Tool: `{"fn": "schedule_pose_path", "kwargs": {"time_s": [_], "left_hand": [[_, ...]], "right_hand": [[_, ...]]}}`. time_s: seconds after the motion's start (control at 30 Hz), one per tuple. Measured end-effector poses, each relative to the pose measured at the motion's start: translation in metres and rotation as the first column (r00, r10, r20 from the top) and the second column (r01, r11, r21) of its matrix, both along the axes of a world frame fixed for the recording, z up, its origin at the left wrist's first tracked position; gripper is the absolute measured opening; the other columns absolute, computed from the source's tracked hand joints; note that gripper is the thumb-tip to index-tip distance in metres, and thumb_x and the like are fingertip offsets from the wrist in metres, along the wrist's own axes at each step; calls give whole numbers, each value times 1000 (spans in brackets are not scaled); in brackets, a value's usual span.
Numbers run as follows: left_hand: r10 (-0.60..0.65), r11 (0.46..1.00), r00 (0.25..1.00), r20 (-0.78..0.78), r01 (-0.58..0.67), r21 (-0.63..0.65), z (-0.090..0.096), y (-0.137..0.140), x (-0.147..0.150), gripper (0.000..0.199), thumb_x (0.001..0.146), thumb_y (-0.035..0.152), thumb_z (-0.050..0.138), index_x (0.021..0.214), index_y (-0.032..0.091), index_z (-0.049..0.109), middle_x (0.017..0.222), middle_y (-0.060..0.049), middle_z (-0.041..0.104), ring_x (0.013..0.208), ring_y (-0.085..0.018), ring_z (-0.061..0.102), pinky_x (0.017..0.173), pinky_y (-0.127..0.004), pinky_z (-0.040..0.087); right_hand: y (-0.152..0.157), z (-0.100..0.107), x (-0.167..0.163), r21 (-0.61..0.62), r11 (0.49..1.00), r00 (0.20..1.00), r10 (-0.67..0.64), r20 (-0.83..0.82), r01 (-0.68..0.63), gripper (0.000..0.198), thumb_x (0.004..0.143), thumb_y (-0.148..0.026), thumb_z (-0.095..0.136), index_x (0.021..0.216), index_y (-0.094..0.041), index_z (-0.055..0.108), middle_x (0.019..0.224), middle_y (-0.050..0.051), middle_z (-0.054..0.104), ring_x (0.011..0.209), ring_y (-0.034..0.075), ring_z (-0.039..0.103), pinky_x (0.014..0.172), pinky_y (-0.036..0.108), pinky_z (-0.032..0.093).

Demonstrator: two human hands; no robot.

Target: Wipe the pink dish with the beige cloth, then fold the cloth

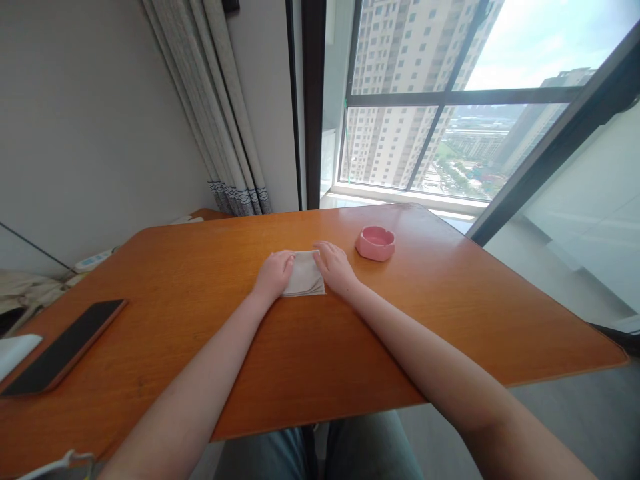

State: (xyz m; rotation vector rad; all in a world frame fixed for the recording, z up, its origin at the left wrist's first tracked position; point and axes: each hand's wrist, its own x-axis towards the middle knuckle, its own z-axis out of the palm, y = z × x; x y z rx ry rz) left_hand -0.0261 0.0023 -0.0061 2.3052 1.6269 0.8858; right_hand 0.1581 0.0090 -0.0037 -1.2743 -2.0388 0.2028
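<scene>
Tabletop [200, 273] left of the hands [273, 274] gives passage; pink ashtray [376, 251] obstructs right.

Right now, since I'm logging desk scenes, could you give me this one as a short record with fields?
Surface: orange-brown table
Left hand: at the cloth's left edge; grip unclear
Right hand: at the cloth's right edge; grip unclear
Cloth: whitish, folded, lying flat between the hands
Dish: pink, open-topped, to the right of the right hand, apart from it
Left side of table: flat dark slab
Background: grey curtain to the left, window to the right
</scene>
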Motion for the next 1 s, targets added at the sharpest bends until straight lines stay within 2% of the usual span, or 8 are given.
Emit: {"fn": "schedule_pose_path", "kwargs": {"time_s": [0.1, 0.17, 0.27, 0.4, 0.53, 0.67, 0.83, 1.0], "left_hand": [[-36, 985, 964, -265, -11, -174, -11, 9, -6, 50, 91, 41, 32, 133, 19, 48, 148, -11, 37, 139, -30, 28, 111, -55, 19], [-57, 977, 937, -345, -18, -213, -17, 11, -7, 57, 91, 46, 31, 141, 18, 38, 153, -11, 26, 142, -30, 20, 112, -54, 17], [-23, 979, 937, -348, -49, -198, -21, 11, -5, 56, 93, 43, 24, 143, 19, 35, 153, -12, 26, 142, -28, 19, 112, -53, 17], [55, 976, 967, -250, -104, -190, -19, 11, -6, 54, 95, 36, 19, 144, 19, 34, 153, -12, 26, 142, -26, 21, 112, -52, 19], [9, 981, 964, -264, -60, -184, -20, 10, -7, 57, 94, 48, 23, 141, 20, 39, 150, -14, 30, 140, -29, 24, 111, -54, 19], [-20, 980, 948, -319, -44, -192, -23, 9, -6, 60, 93, 52, 23, 142, 22, 38, 151, -14, 30, 140, -30, 24, 111, -54, 16], [-10, 982, 940, -342, -55, -181, -24, 8, -4, 60, 93, 52, 23, 141, 21, 38, 151, -15, 29, 141, -31, 23, 111, -54, 15], [-22, 981, 934, -356, -48, -185, -23, 8, -4, 57, 91, 49, 32, 140, 21, 40, 152, -16, 28, 141, -31, 22, 112, -53, 15]], "right_hand": [[-15, 0, -10, 0, 981, 963, 191, 188, -195, 41, 96, -38, 35, 128, -19, 51, 136, 9, 51, 124, 21, 45, 105, 38, 33], [-24, -4, -18, -48, 971, 924, 239, 300, -236, 47, 94, -41, 39, 135, -17, 45, 140, 10, 47, 127, 24, 43, 106, 40, 33], [-33, -13, -25, -92, 979, 891, 203, 405, -181, 52, 93, -36, 42, 139, -11, 39, 141, 14, 45, 129, 29, 39, 107, 42, 32], [-43, -15, -17, -83, 990, 868, 141, 476, -115, 42, 92, -23, 37, 130, -11, 50, 138, 14, 48, 127, 30, 40, 106, 43, 34], [-58, -6, 16, -115, 990, 853, 127, 506, -79, 39, 88, -17, 40, 124, -14, 54, 137, 12, 49, 127, 28, 41, 101, 41, 39], [-76, 4, 58, -158, 987, 860, 95, 501, -17, 32, 90, -19, 38, 116, -17, 58, 135, 10, 51, 118, 22, 50, 99, 36, 40], [-93, 5, 100, -98, 990, 837, -33, 546, 103, 32, 94, -38, 37, 99, -18, 62, 123, 12, 60, 115, 25, 53, 91, 37, 45], [-105, 4, 150, -74, 935, 778, -242, 579, 346, 25, 91, -35, 41, 97, -21, 60, 106, 12, 67, 93, 24, 64, 78, 35, 47]]}}
